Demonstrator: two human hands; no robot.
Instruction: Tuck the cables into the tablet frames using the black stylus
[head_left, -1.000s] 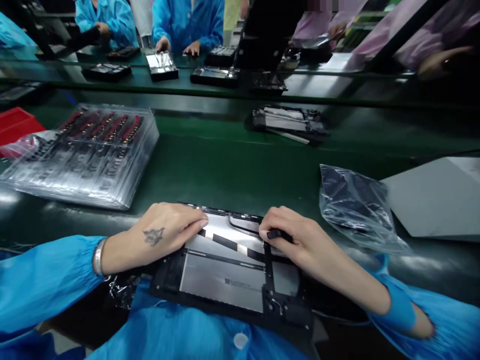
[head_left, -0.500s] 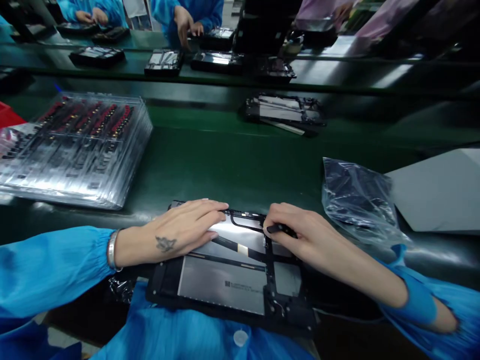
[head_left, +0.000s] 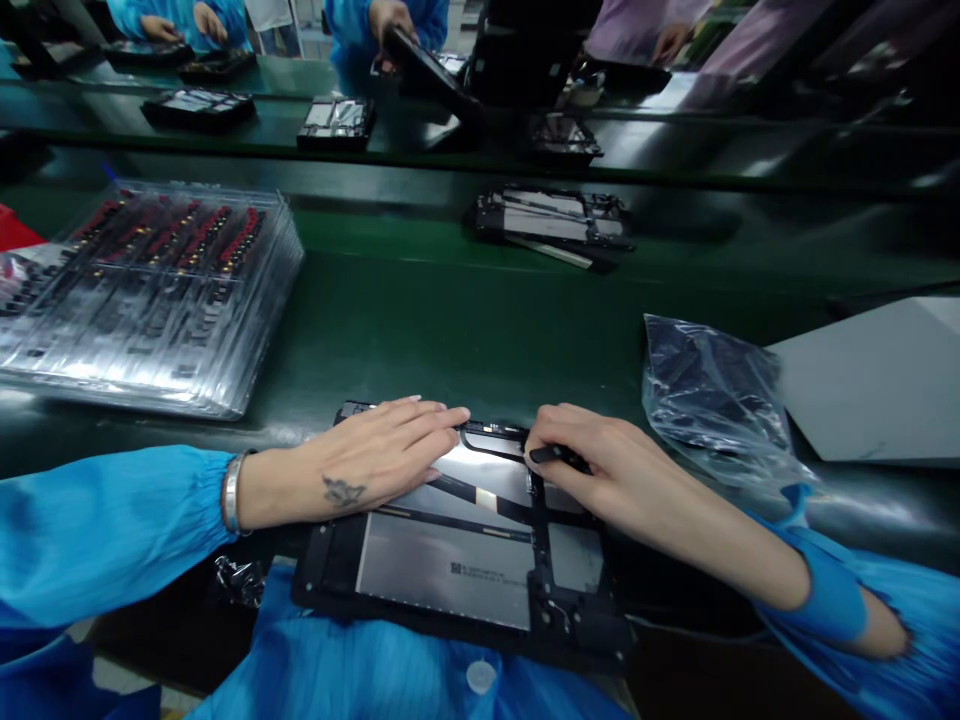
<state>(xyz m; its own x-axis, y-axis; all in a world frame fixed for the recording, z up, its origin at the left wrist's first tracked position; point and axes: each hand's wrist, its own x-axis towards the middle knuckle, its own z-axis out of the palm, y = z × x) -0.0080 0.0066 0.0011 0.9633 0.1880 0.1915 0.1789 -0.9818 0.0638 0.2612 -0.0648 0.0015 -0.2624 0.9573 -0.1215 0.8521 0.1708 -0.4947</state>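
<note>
"Where's the opened tablet (head_left: 450, 575)?"

"Right under the left hand (head_left: 386, 450)! Its fingers lie flat, slightly spread, over the far left part."

"And the right hand (head_left: 592, 450)?"

"Thumb and fingers pinching a small black piece (head_left: 560, 456) at the tablet! Right of them, a plastic bag (head_left: 716, 385); ahead and left of the left fingers, stacked plastic trays (head_left: 266, 320)."

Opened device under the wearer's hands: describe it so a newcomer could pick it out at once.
Find the green bench and its near edge. There, beneath the wearer's left hand and right hand, lies a black-framed device with silver panels exposed. Unlike the similar devices farther back, it is nearest the camera and the only one the wearer touches.
</note>
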